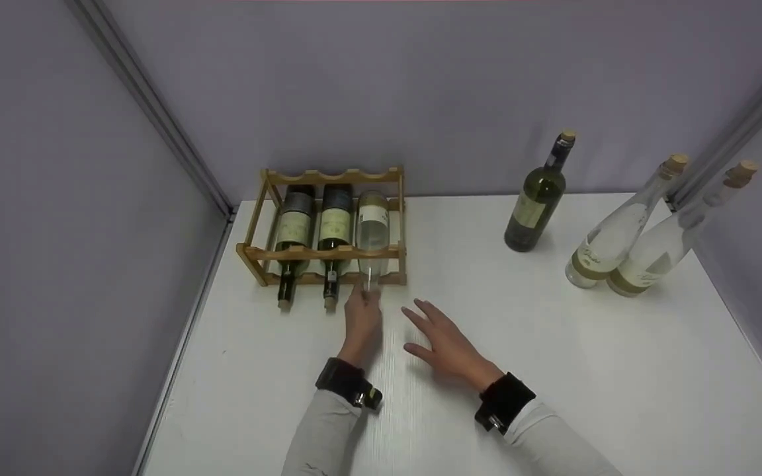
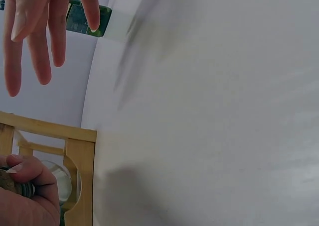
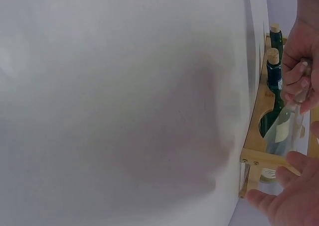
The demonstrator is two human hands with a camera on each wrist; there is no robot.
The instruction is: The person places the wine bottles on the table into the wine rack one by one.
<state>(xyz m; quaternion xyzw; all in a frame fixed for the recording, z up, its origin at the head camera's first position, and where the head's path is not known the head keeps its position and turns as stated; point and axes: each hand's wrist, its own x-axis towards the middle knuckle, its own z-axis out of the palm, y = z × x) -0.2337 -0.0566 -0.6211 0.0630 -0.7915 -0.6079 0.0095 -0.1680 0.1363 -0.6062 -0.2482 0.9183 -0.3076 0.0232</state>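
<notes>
In the head view my left hand [image 1: 362,317] grips the neck of a clear glass bottle [image 1: 374,228], which lies in the right-hand slot of a wooden wine rack [image 1: 315,254]. The right wrist view shows those fingers curled round the neck of the clear bottle [image 3: 283,131]. Two dark green wine bottles [image 1: 294,228] [image 1: 335,225] lie in the slots to its left, corked necks toward me. My right hand [image 1: 447,344] hovers to the right of the left one, fingers spread, holding nothing.
A dark green bottle [image 1: 535,198] stands upright near the back wall, right of the rack. Farther right, two clear corked bottles [image 1: 609,241] [image 1: 659,254] stand close together. Grey partition walls [image 1: 421,99] border the white table [image 1: 460,264] at the back and sides.
</notes>
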